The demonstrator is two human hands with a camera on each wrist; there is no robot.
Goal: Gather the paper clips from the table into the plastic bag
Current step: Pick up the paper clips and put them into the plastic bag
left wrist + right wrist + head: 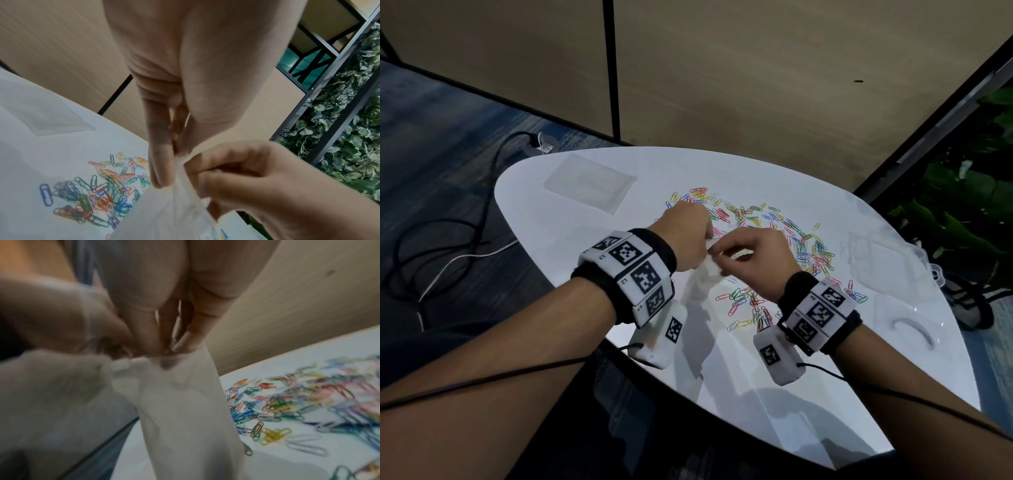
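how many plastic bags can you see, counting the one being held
2. One plastic bag hangs pinched between the left hand and right hand; a flat bag pack at the table's far left may hold more.

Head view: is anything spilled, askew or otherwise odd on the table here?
Only the expected mess: coloured paper clips lie loose across the white table. Both hands, left hand and right hand, pinch the top of the plastic bag. Nothing looks damaged.
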